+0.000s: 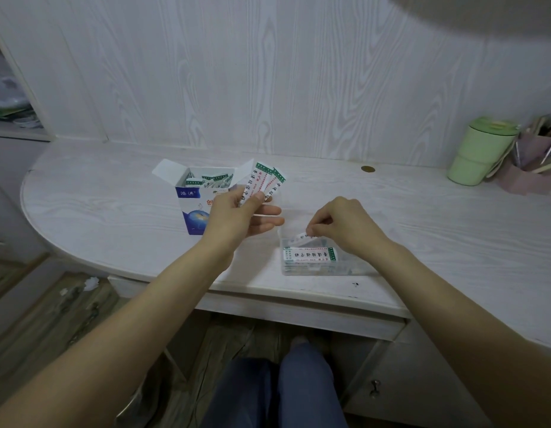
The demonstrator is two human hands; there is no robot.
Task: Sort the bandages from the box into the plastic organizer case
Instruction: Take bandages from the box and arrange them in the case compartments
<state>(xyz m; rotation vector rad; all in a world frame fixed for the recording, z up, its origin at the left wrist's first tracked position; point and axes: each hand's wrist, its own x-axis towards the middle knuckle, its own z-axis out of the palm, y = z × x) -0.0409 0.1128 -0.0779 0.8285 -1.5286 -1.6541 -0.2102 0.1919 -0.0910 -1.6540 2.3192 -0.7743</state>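
Observation:
A blue and white bandage box [192, 208] stands open on the desk, with more wrapped bandages inside it. My left hand [237, 216] pinches a small fan of white bandages with green ends [266, 182] just right of the box. A clear plastic organizer case [317, 262] sits near the desk's front edge with its lid up, and a stack of bandages [309, 254] lies inside. My right hand [342, 225] hovers over the case and pinches one bandage [300, 236] that slants down into it.
A green lidded cup [481, 151] and a pink holder with pens [533, 162] stand at the desk's far right. A coin-like brass disc [367, 169] lies near the back wall. Shelves with clutter sit at the left. My legs show under the desk.

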